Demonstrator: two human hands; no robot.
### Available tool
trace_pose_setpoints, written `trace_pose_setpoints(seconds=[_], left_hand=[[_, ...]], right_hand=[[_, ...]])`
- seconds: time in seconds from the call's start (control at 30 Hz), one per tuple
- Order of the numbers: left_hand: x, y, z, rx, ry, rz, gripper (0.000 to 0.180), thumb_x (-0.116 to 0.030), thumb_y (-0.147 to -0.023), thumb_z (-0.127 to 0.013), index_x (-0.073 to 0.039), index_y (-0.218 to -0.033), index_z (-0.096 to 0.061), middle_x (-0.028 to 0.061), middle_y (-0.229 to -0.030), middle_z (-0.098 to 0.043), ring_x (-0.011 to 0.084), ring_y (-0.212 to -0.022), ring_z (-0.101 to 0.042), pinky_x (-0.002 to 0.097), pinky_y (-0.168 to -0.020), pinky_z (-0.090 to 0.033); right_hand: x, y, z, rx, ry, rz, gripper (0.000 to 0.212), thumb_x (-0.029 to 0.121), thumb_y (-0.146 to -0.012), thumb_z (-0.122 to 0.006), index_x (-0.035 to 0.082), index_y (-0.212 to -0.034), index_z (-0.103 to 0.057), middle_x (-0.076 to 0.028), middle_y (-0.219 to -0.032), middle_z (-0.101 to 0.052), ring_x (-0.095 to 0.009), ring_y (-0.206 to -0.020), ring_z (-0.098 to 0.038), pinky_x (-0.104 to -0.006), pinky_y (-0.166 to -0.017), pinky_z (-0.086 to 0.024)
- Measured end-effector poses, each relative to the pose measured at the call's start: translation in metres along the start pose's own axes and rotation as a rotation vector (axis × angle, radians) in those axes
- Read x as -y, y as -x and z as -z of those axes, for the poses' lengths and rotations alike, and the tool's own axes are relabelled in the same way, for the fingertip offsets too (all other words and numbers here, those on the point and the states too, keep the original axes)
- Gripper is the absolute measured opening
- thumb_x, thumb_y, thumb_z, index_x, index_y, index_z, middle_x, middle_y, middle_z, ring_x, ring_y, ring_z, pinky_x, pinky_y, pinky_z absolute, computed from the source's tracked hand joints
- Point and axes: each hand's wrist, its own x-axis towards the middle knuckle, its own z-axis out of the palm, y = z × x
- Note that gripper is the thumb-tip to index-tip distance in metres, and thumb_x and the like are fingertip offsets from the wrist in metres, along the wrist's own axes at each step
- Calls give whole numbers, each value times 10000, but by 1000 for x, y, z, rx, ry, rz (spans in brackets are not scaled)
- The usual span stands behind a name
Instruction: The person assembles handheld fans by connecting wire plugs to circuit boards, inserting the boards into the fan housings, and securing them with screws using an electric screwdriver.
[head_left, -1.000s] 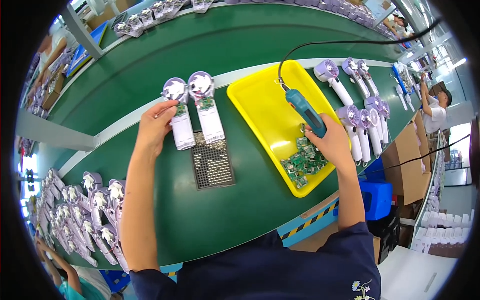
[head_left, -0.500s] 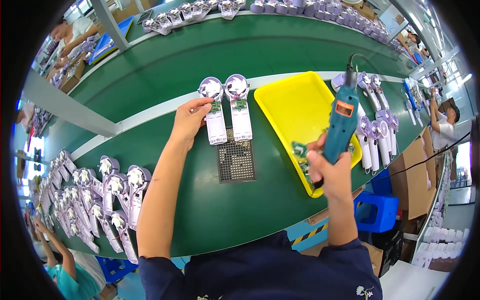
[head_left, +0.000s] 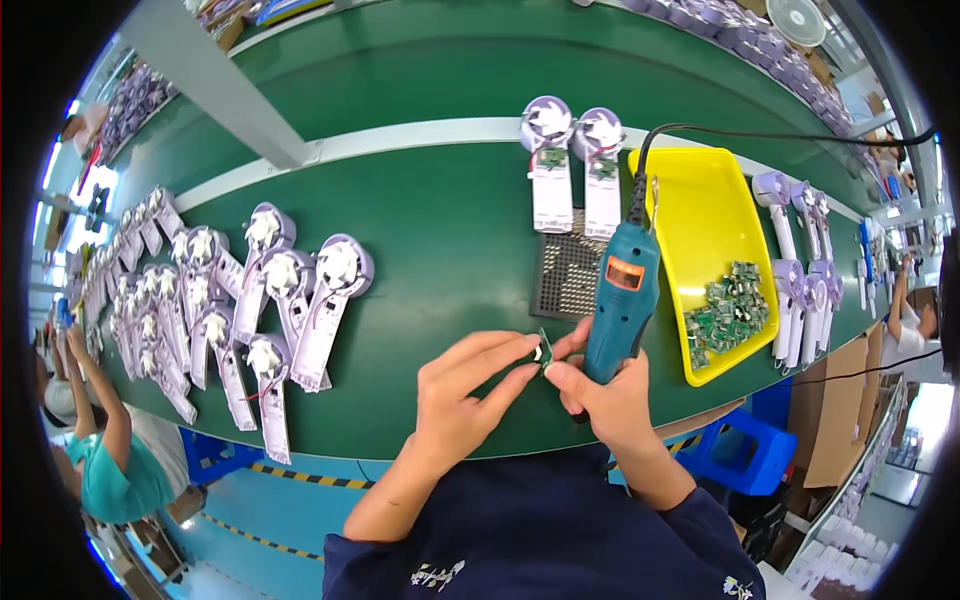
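In front of me, my left hand (head_left: 462, 398) pinches a small green circuit board (head_left: 544, 350) between thumb and fingers. My right hand (head_left: 615, 400) is wrapped round a teal electric screwdriver (head_left: 624, 300), its cord end up, while its thumb and fingertip meet the same board. Beyond them lie two handheld fan halves, a left one (head_left: 551, 170) and a right one (head_left: 602, 180). Each has a white impeller, a green board and a pale handle. Partly behind the screwdriver is a dark perforated tray (head_left: 553, 280) holding small screws.
A yellow tray (head_left: 715, 185) at the right holds a heap of green circuit boards (head_left: 728, 312). Many open fan halves (head_left: 262, 300) crowd the left. More fans (head_left: 790, 290) lie past the tray. The cord (head_left: 780, 130) runs to the right. A blue stool (head_left: 735, 450) stands below; co-workers are at both sides.
My left hand has left the left fan half and come back to meet my right hand at the circuit board. My right hand has brought board and screwdriver away from the yellow tray. The view has shifted left.
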Motion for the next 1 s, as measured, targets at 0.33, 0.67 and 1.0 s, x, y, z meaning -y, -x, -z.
trace_pose_setpoints(seconds=[0.33, 0.67, 1.0], left_hand=[[17, 20, 20, 61, 108, 67, 218, 52, -779, -771, -11, -985, -740, 106, -988, -727, 240, -879, -717, 314, -758, -578], [17, 39, 19, 13, 544, 427, 212, 95, -848, -712, 32, -1050, -730, 132, -1034, -705, 192, -927, -705, 291, -828, -597], [5, 37, 27, 68, 323, 386, 188, 71, -827, -737, 23, -1008, -717, 118, -993, -704, 178, -868, -694, 280, -770, -574]], right_hand=[[-17, 10, -15, 20, -5, -132, 345, -9, -860, -751, 21, -1126, -533, -112, -931, -694, -71, -559, -556, -210, -469, -434], [-19, 16, -7, 184, 293, -98, 451, 72, -821, -825, -5, -1214, -617, -73, -1126, -695, -55, -739, -602, -214, -649, -492], [-29, 19, -2, 244, 235, -127, 494, 101, -850, -812, -7, -1283, -602, -75, -1205, -674, -132, -1101, -624, -305, -970, -490]])
